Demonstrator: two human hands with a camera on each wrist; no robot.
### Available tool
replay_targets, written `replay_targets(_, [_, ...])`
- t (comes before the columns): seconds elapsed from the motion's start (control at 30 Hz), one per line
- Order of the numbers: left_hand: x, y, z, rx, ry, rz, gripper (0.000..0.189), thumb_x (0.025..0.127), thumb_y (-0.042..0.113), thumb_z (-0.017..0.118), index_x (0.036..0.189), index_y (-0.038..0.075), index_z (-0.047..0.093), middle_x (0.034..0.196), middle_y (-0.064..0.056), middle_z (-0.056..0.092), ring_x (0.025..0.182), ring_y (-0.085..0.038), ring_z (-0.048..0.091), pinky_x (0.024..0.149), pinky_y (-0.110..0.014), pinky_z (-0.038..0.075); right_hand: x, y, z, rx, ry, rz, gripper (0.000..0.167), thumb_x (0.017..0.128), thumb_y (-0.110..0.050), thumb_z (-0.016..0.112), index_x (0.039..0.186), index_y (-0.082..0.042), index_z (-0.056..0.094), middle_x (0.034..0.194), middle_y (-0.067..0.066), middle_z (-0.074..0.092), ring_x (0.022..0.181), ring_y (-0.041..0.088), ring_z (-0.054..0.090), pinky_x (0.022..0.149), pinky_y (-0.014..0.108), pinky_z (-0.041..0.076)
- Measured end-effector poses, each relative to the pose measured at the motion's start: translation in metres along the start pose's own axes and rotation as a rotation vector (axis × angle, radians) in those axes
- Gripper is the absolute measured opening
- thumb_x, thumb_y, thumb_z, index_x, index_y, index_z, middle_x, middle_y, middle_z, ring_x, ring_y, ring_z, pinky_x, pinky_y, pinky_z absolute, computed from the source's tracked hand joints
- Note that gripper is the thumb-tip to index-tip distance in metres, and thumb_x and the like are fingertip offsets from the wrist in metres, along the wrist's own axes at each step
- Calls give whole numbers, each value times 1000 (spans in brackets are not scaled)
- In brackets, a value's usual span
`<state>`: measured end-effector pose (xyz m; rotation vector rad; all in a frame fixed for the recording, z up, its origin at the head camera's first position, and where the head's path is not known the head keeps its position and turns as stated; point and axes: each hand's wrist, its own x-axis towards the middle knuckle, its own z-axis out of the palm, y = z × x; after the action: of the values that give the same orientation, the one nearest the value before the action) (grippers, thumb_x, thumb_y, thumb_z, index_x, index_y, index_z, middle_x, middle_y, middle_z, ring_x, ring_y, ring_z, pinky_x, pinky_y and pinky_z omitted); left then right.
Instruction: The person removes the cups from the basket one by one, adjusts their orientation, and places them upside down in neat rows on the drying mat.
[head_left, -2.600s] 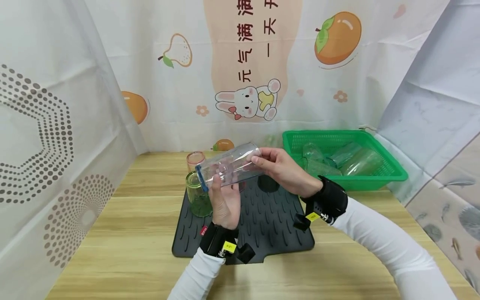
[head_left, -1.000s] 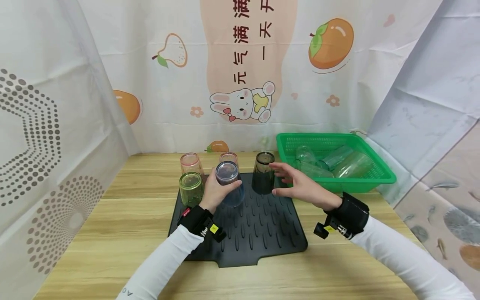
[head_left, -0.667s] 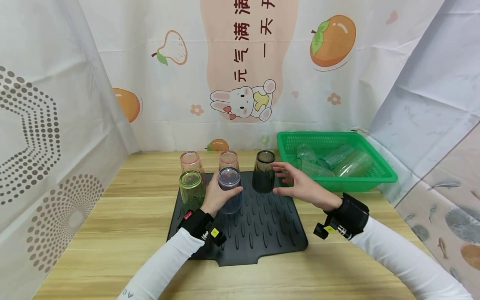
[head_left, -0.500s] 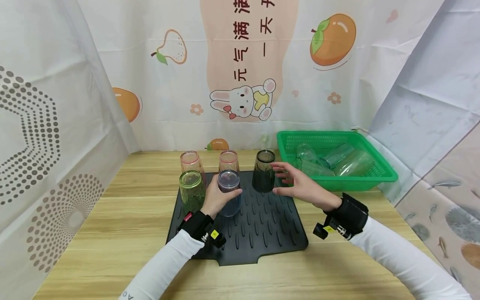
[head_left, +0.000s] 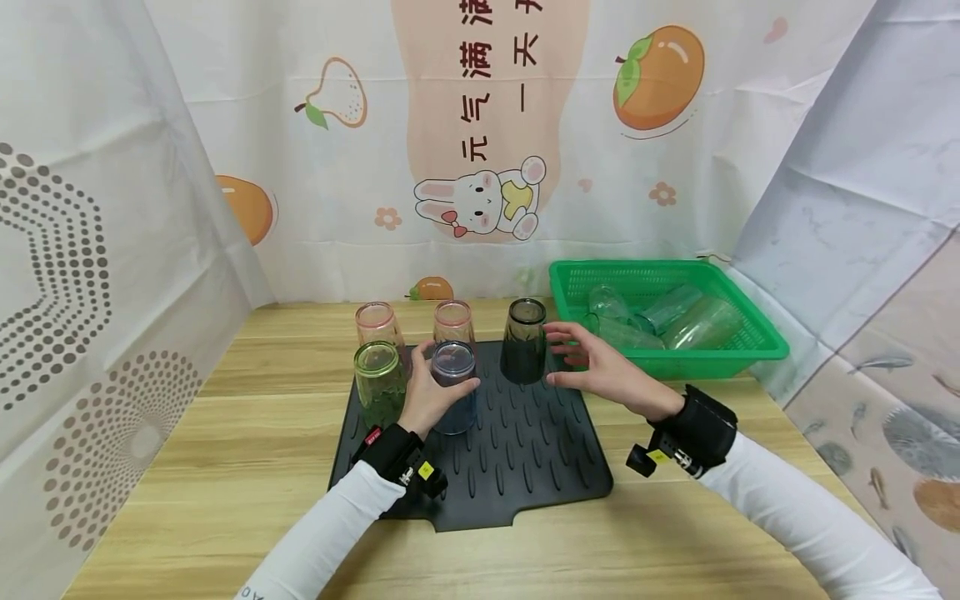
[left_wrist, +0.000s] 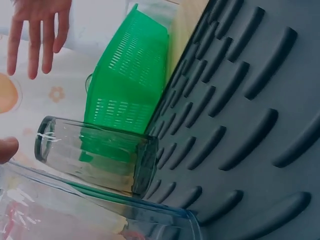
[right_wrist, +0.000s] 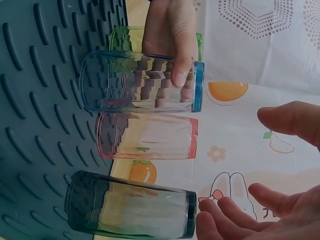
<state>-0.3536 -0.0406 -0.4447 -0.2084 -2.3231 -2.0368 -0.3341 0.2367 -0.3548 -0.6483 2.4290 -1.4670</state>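
Note:
A blue-tinted drinking glass [head_left: 454,392] stands upside down on a black ribbed drying mat [head_left: 525,467]. My left hand [head_left: 429,396] holds it from the left, thumb on the near side and fingers behind it; in the right wrist view those fingers show through the glass. To its left is an upturned green glass [head_left: 379,385]. Behind stand two pink glasses, one at left [head_left: 375,321] and one at centre [head_left: 453,321]. My right hand [head_left: 600,367], fingers spread and holding nothing, is just right of a dark grey upturned glass [head_left: 523,342].
A green perforated basket [head_left: 675,364] with several clear glasses lying in it stands at the back right. The wooden table [head_left: 225,467] runs around the mat. Printed cloth [head_left: 337,208] hangs behind and at both sides.
The blue glass, earlier tilted in the air between both hands, was turned over and lowered onto the mat by my left hand. My right hand let go and moved right, beside the dark grey glass.

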Motion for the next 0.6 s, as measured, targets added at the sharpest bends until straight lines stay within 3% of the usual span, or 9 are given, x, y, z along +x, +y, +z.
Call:
replay_targets(0.17, [0, 3, 0, 12, -12, 22, 95, 83, 20, 80, 151, 12, 14, 142, -19, 40, 124, -32, 46, 102, -39, 46, 2, -1, -5, 17, 11, -4, 74, 91, -22, 70, 150, -14, 26, 153, 17, 27, 138, 36, 29, 114, 49, 32])
replay_targets(0.37, [-3, 15, -2, 53, -31, 154, 91, 85, 18, 77, 150, 8, 14, 147, -23, 34, 131, -34, 39, 108, -39, 40, 5, -4, -23, -3, 48, -17, 73, 93, -21, 68, 151, -10, 24, 151, 18, 28, 139, 37, 26, 116, 48, 28])
replay_targets(0.6, [-11, 33, -8, 106, -20, 256, 91, 85, 17, 78, 150, 6, 15, 150, -23, 30, 138, -31, 30, 113, -37, 34, 22, -4, -60, -154, 150, -26, 51, 98, -16, 60, 142, -2, 39, 144, 19, 39, 134, 34, 34, 114, 45, 32])
